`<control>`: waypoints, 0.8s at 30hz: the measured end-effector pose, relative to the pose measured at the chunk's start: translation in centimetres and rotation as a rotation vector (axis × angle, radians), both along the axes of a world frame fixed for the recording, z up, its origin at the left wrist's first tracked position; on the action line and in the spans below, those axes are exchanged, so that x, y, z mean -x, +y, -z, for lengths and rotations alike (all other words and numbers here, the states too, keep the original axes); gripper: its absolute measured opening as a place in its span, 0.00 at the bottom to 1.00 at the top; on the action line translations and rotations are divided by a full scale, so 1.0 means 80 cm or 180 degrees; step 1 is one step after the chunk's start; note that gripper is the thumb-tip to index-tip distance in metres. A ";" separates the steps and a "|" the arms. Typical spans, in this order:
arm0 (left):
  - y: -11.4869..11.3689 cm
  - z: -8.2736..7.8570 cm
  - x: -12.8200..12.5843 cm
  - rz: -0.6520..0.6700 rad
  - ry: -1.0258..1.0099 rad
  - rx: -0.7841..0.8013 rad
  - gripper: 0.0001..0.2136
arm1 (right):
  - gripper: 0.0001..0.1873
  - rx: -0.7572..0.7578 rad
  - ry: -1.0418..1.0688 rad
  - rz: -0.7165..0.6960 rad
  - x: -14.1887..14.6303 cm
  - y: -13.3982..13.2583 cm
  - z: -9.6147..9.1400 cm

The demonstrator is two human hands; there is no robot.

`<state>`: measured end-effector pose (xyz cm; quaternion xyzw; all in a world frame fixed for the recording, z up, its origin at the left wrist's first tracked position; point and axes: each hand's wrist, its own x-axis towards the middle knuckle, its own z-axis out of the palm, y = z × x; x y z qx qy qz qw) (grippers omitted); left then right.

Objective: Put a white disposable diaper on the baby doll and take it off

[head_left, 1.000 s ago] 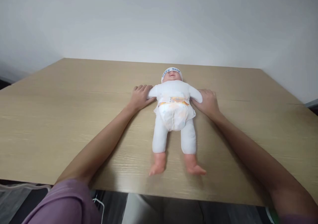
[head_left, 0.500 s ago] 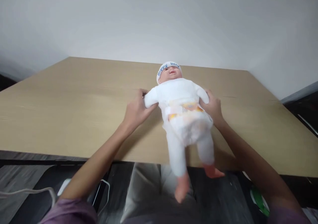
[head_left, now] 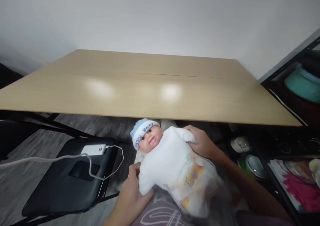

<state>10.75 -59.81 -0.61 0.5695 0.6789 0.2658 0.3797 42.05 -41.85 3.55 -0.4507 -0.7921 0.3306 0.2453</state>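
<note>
A baby doll (head_left: 163,159) in a white long-sleeved top and a diaper (head_left: 193,179) lies tilted over my lap, below the table's front edge. On its head is a light blue and white cap (head_left: 143,132) lettered "Happy Baby". My left hand (head_left: 133,189) is closed round the doll's arm on the left, thumb in front. Around the other sleeve, my right hand (head_left: 200,141) grips the arm beside the table edge. The doll's legs are blurred and mostly hidden at the bottom.
The wooden table (head_left: 140,95) spans the view ahead, against a pale wall. At the left a black folding chair (head_left: 62,182) holds a white power bank (head_left: 93,149) with a cable (head_left: 50,159). At the right, a shelf carries papers and pink cloth (head_left: 300,189); a green-and-white container (head_left: 252,166) stands nearby.
Both hands have brought the doll off the table, toward me and down over my lap. Its head now leans left. My view has tipped lower, showing more of the chair and shelf.
</note>
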 end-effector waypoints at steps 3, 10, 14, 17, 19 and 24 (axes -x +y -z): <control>-0.026 0.014 0.006 0.0167 0.0138 0.0167 0.21 | 0.13 0.0247 -0.0304 -0.0230 0.013 -0.020 0.053; -0.021 0.025 0.029 0.0393 0.0979 -0.0476 0.26 | 0.15 0.0236 -0.0315 -0.0357 0.000 -0.029 0.093; 0.011 0.004 0.019 0.0987 0.0978 -0.1122 0.30 | 0.21 0.0774 -0.0158 -0.0620 -0.011 -0.052 0.062; 0.058 -0.017 -0.013 0.1982 0.0339 -0.1036 0.25 | 0.19 0.0652 -0.0160 -0.0590 -0.010 -0.065 0.048; 0.092 -0.022 -0.037 0.2535 -0.0129 -0.0966 0.20 | 0.19 0.0506 -0.0191 -0.0575 -0.008 -0.066 0.050; 0.136 -0.008 -0.066 0.2754 -0.0704 -0.0859 0.12 | 0.20 0.0268 -0.0355 -0.0406 -0.013 -0.051 0.086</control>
